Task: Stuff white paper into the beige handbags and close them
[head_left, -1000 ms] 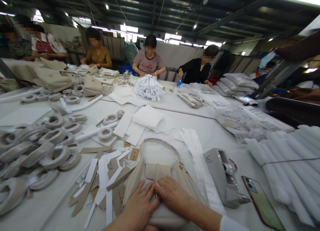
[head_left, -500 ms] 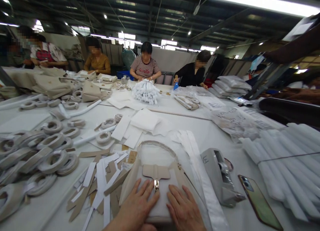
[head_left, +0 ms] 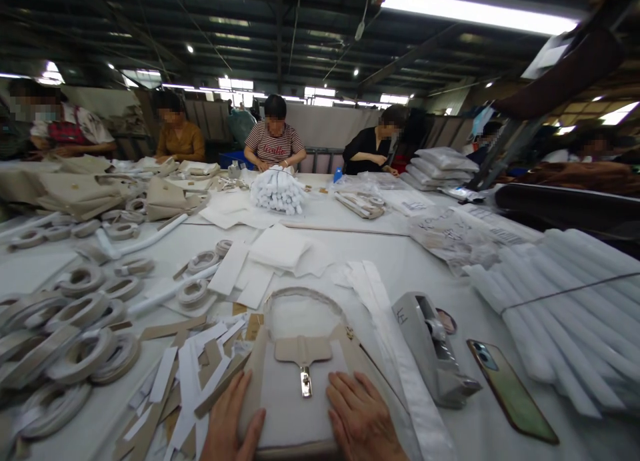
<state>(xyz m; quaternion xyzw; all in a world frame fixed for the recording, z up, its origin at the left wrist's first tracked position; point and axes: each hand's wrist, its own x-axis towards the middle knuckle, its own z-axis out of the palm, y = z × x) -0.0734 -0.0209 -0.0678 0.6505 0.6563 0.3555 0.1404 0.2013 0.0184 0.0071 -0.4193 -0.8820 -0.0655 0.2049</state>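
Loose strips [head_left: 187, 368] lie beside the left hand [head_left: 230, 414], open, thumb spread, against the bag [head_left: 293, 418]. The bag lies on the worktop [head_left: 387, 256], probably light, soft and easily creased; best held by its sides or handle [head_left: 303, 290]. The right hand [head_left: 361, 414] rests flat on it, gripping nothing.

Left grip [head_left: 227, 418] and right grip [head_left: 364, 416] touch a beige handbag [head_left: 293, 418].

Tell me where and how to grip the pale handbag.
Take the handbag by its handle, probably best at the top of the arch, from above: the loop curves open beyond the flap, leaving a gap, while the left hand and right hand occupy its sides.
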